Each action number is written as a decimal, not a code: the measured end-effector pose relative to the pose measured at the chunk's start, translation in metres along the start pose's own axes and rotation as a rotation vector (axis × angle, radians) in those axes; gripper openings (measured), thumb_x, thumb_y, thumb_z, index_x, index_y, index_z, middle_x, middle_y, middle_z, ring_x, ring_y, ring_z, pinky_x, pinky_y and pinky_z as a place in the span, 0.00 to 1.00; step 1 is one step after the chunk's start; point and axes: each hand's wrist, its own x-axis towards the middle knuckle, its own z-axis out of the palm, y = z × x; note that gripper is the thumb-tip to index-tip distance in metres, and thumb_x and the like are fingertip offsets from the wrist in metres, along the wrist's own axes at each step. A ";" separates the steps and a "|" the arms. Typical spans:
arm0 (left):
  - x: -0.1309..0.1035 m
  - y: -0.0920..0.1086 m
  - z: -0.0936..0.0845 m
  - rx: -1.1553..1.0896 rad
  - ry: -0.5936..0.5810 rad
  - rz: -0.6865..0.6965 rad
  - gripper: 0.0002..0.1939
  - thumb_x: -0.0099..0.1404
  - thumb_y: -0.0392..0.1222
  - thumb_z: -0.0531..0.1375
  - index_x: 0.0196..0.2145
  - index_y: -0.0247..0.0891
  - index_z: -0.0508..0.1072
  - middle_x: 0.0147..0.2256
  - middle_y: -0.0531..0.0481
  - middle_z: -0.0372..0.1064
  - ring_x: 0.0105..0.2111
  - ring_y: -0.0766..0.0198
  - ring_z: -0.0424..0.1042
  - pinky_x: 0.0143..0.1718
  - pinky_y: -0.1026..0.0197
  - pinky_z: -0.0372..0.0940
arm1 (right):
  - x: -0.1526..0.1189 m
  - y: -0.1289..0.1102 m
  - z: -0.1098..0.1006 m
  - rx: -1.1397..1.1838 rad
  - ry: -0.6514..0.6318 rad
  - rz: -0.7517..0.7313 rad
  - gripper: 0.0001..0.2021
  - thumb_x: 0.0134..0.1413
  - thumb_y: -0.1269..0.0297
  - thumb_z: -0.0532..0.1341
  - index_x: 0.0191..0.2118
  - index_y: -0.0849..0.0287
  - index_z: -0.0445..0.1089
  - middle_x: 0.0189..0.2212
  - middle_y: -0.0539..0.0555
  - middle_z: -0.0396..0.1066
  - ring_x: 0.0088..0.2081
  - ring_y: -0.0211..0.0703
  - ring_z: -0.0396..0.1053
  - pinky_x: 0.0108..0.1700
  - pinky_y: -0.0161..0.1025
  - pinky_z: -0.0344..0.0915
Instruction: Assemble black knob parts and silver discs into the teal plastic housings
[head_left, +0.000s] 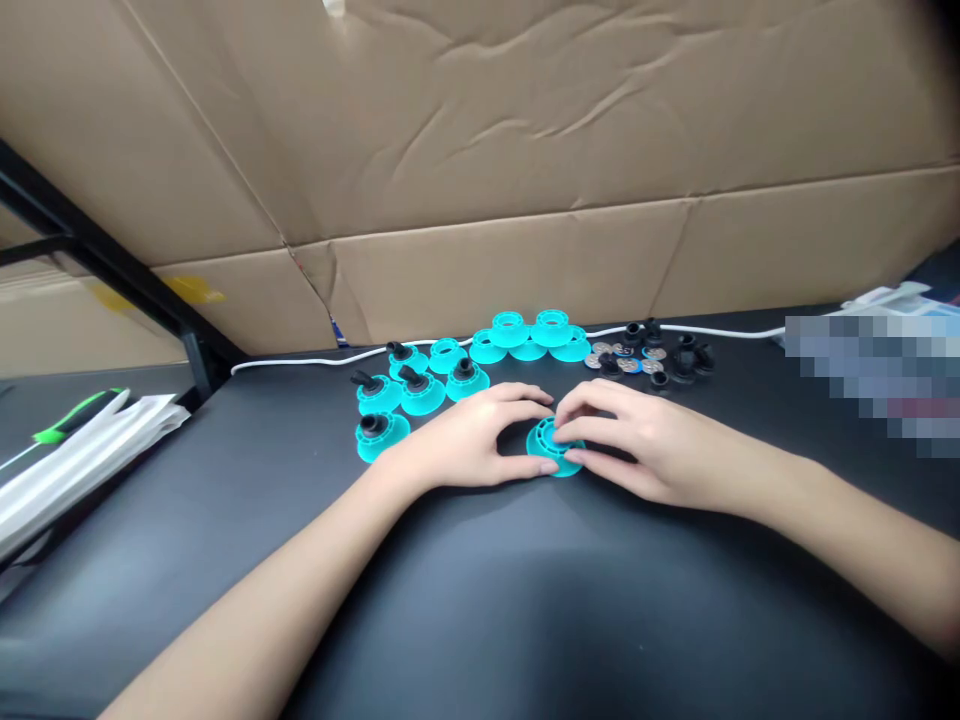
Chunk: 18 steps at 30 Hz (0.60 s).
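A turquoise flared plastic ring (543, 450) stands on the black table in front of me. My left hand (491, 437) grips it from the left, thumb at the near side and fingers at the far side. My right hand (626, 440) reaches in from the right, its bent fingertips on a small blue disc (560, 436) in the middle of the ring; the fingers partly hide the disc. Just behind the left hand are several similar turquoise rings with black plastic fittings (420, 388) on top. Farther back, plain turquoise rings (510, 330) are stacked in two layers.
Several round metallic discs (628, 366) and loose black fittings (686, 358) lie behind my right hand. A white cable (322, 361) runs along the cardboard wall (480, 265). At the left are white packets (90, 455) and a green-black handled tool (79, 415), near a black metal frame (202, 365).
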 end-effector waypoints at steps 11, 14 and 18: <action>0.000 0.000 0.000 -0.005 -0.007 0.009 0.24 0.71 0.54 0.67 0.60 0.43 0.76 0.65 0.42 0.69 0.65 0.49 0.70 0.67 0.48 0.66 | -0.002 0.000 0.003 -0.073 -0.015 0.027 0.07 0.71 0.64 0.60 0.49 0.58 0.73 0.53 0.62 0.70 0.49 0.52 0.74 0.49 0.49 0.76; 0.000 -0.001 0.000 -0.002 -0.005 0.006 0.24 0.71 0.54 0.67 0.60 0.43 0.76 0.65 0.42 0.69 0.65 0.49 0.70 0.67 0.49 0.66 | -0.002 -0.001 0.004 -0.084 -0.037 0.056 0.07 0.72 0.64 0.60 0.49 0.57 0.74 0.54 0.62 0.69 0.47 0.51 0.74 0.46 0.49 0.76; 0.001 -0.001 0.000 0.012 -0.010 -0.003 0.25 0.71 0.56 0.66 0.61 0.43 0.76 0.66 0.43 0.69 0.65 0.49 0.69 0.67 0.49 0.66 | -0.002 -0.001 0.005 -0.086 -0.036 0.057 0.08 0.72 0.63 0.60 0.50 0.57 0.73 0.54 0.62 0.69 0.48 0.52 0.74 0.47 0.49 0.77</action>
